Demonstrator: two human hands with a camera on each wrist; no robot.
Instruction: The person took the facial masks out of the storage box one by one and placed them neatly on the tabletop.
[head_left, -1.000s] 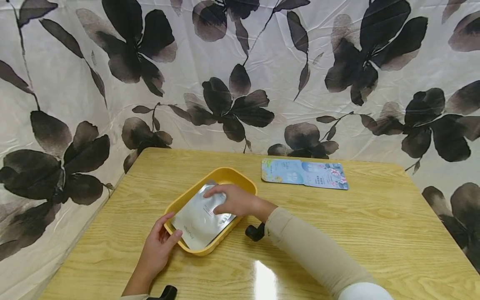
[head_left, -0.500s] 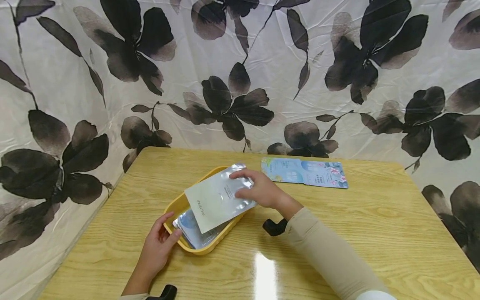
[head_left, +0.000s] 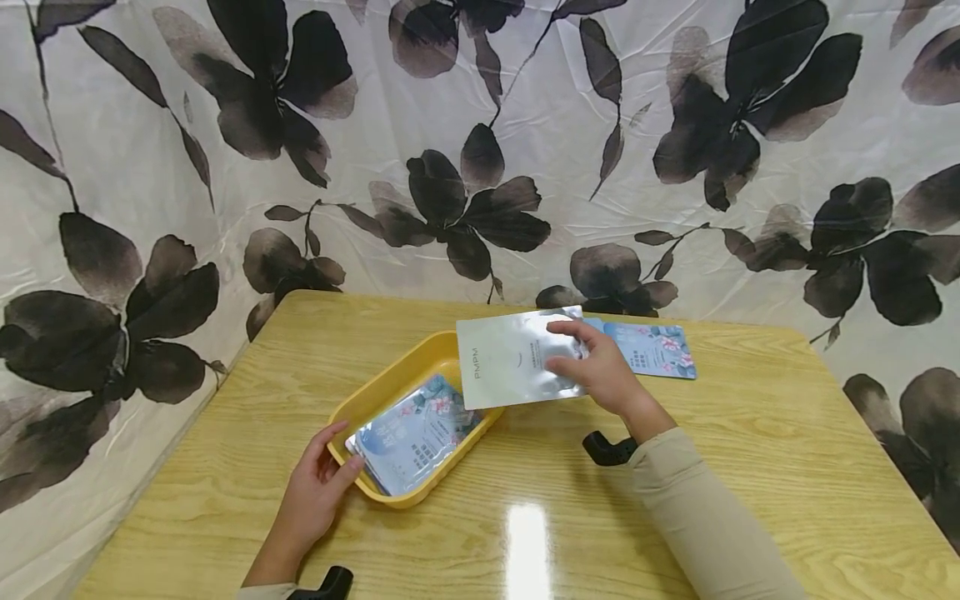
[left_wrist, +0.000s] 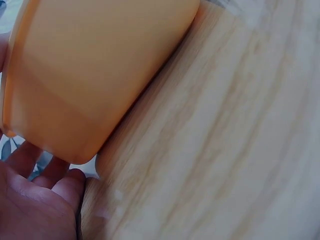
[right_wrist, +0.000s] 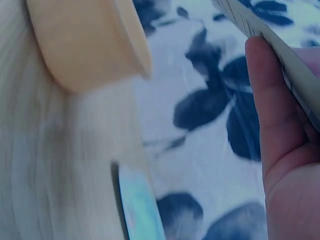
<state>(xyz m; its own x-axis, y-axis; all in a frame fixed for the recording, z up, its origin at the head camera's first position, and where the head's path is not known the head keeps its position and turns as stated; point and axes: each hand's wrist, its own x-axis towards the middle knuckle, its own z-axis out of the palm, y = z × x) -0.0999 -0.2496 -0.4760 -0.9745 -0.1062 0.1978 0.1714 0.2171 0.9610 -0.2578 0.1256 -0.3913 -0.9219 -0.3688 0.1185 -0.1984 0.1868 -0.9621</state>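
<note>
1. The right hand [head_left: 603, 371], to the right of the tray, pinches a pouch between thumb and fingers, thumb on one face and fingers on the other.
2. The left hand [head_left: 318, 492] grips the near left end of the tray, its thumb and forefinger at the rim and the other fingers bent against the outer wall.
3. The pouch [head_left: 498, 358], pale at one end and shiny silver at the other, is held above the table, its pale end overlapping the tray's far right end in the head view.
4. The yellow tray [head_left: 431, 357] sits at a slant on the table; inside it a blue packet [head_left: 416, 437] lies face up.
5. Right of the tray, towards the back, a second blue packet [head_left: 660, 350] lies flat, partly hidden by the pouch and right hand.
6. The table [head_left: 720, 467] has a pale yellow wood grain, with a bright reflection [head_left: 528, 550] on the near right side of the tray.
7. Behind the tray and to its left hangs a white cloth [head_left: 562, 125] printed with large dark flowers, somewhat creased.
</note>
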